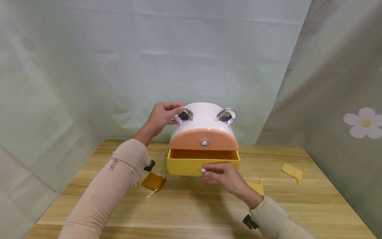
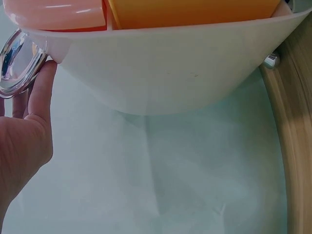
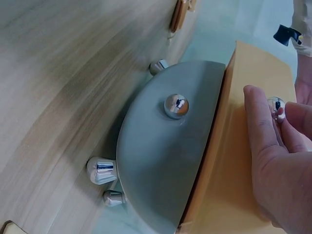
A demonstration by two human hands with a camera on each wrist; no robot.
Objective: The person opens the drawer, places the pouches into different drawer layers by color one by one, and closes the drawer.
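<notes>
A small white domed cabinet (image 1: 206,114) with two chrome ears stands on the wooden table (image 1: 191,212). Its orange upper drawer (image 1: 203,141) is closed. The yellow lower drawer (image 1: 185,166) is pulled partly out and looks empty inside. My left hand (image 1: 178,113) grips the left chrome ear (image 1: 184,116), with fingers over it and the thumb under; the ear (image 2: 17,61) and the thumb (image 2: 41,92) also show in the left wrist view. My right hand (image 1: 206,172) pinches the yellow drawer's chrome knob (image 3: 276,104) between thumb and fingertips (image 3: 258,117).
A brown drawstring pouch (image 1: 153,181) lies left of the cabinet. A yellow pouch (image 1: 257,187) lies behind my right wrist, another yellow pouch (image 1: 292,171) farther right. Pale green cloth (image 1: 89,66) hangs behind and at both sides.
</notes>
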